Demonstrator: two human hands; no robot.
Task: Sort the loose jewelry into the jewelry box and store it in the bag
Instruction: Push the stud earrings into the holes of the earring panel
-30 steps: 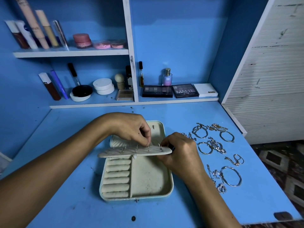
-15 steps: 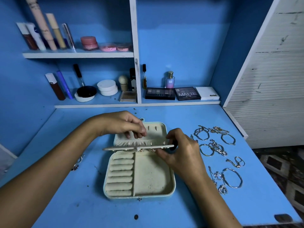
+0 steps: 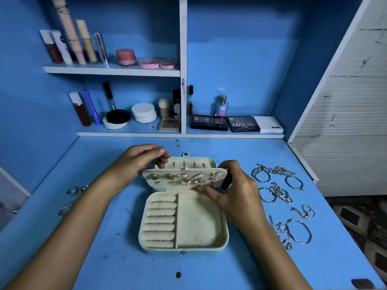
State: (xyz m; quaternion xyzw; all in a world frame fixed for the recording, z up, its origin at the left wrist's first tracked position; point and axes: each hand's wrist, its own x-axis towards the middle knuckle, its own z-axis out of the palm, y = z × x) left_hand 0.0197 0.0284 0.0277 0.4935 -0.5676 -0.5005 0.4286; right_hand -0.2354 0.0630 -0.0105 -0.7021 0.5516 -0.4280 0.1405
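The pale green jewelry box [image 3: 225, 241] lies open on the blue desk, with cream ring rolls [image 3: 160, 220] at its left and a bare compartment at its right. Its cream earring flap [image 3: 159, 184] stands tilted up, showing several gold and silver stud earrings [image 3: 186, 181]. My left hand [image 3: 136, 164] pinches the flap's top left edge. My right hand [image 3: 238, 191] grips the flap's right end, thumb under its lower edge. Loose bracelets and chains [image 3: 278, 189] lie right of the box. A few rings [image 3: 73, 191] lie left of my left forearm. No bag is in view.
Shelves behind the desk hold cosmetics: eyeshadow palettes [image 3: 209, 122], a perfume bottle [image 3: 222, 105], white compacts [image 3: 143, 111], tubes [image 3: 71, 45] and pink jars [image 3: 125, 57]. A white slatted panel [image 3: 351, 122] borders the desk on the right. The desk's front right corner [image 3: 364, 283] is chipped.
The earring flap has turned from lying flat with pins up to standing up with the earring fronts facing me. My left hand shifted to its top edge; the camera moved slightly.
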